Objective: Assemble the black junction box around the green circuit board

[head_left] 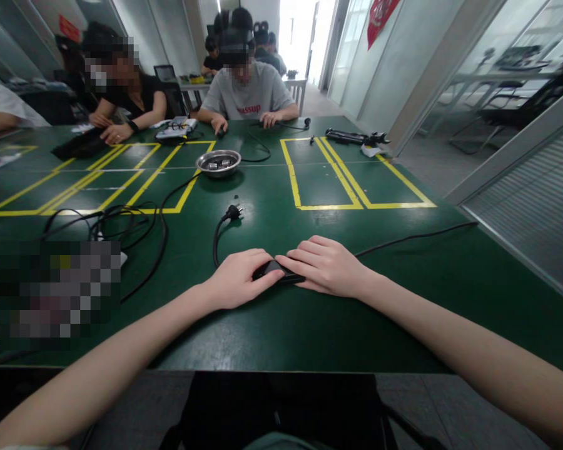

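Note:
A black power adapter [288,276] lies low over the green table [244,337] in front of me, largely covered by my fingers. My left hand [239,278] closes round its left end, thumb along the near side. On the other end my right hand [331,267] rests with its fingers over the adapter, gripping it. A thick black cord curves from beside my left hand to a plug [233,212], whose prongs point right. From behind my right hand a thinner black cable [415,237] runs right to the table's edge.
At left, tangled black cables [126,219] lie around a pixelated object [65,287]. A steel bowl [218,164] holding small metal parts stands beyond the plug. Yellow tape [333,207] marks rectangles. A folded black tripod-like item [356,137] lies far right. Co-workers [246,87] sit opposite.

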{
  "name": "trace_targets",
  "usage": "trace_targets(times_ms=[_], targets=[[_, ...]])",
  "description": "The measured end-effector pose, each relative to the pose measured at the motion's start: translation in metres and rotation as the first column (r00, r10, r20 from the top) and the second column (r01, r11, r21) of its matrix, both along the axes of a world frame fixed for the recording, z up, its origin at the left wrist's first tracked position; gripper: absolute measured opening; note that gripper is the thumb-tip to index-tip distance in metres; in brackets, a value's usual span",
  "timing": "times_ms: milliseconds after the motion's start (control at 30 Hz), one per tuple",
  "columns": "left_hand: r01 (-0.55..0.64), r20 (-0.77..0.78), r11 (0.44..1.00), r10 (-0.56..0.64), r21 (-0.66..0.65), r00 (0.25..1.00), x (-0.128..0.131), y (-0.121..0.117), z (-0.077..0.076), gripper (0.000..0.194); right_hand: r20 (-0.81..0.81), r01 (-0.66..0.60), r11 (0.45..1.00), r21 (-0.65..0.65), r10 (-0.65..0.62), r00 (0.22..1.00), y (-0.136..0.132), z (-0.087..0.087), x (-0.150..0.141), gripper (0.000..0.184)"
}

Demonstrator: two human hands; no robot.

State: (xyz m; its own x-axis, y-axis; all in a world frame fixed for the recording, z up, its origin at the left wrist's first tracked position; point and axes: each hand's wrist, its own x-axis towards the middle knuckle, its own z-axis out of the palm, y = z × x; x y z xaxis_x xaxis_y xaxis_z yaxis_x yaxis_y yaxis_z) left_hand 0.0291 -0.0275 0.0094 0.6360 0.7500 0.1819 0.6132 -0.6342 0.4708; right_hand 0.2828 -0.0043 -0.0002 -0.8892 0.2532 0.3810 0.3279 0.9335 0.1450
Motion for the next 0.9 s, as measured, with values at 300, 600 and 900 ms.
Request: trace_targets(times_ms=[300, 600, 900], targets=[[-0.015, 0.146, 0.999, 0.007, 0.049, 0.989, -0.0005, 0.0006, -0.0042, 0.031, 0.04, 0.113, 0.991, -0.069, -0.11, 0.993, 0.0021, -0.0018, 0.0003, 0.034], [0.013, 0.058, 0.972, -0.028, 0.233, 0.998, -0.0003, 0.0008, -0.0048, 0.027, -0.087, 0.118, 0.959, -0.258, -0.145, 0.986, -0.0036, 0.0016, -0.003, 0.034], [0.023, 0.016, 0.967, -0.028, 0.255, 0.999, -0.0031, 0.0019, -0.0048, 0.026, -0.105, 0.138, 0.968, -0.208, -0.163, 0.981, -0.0022, -0.0027, -0.0029, 0.04]])
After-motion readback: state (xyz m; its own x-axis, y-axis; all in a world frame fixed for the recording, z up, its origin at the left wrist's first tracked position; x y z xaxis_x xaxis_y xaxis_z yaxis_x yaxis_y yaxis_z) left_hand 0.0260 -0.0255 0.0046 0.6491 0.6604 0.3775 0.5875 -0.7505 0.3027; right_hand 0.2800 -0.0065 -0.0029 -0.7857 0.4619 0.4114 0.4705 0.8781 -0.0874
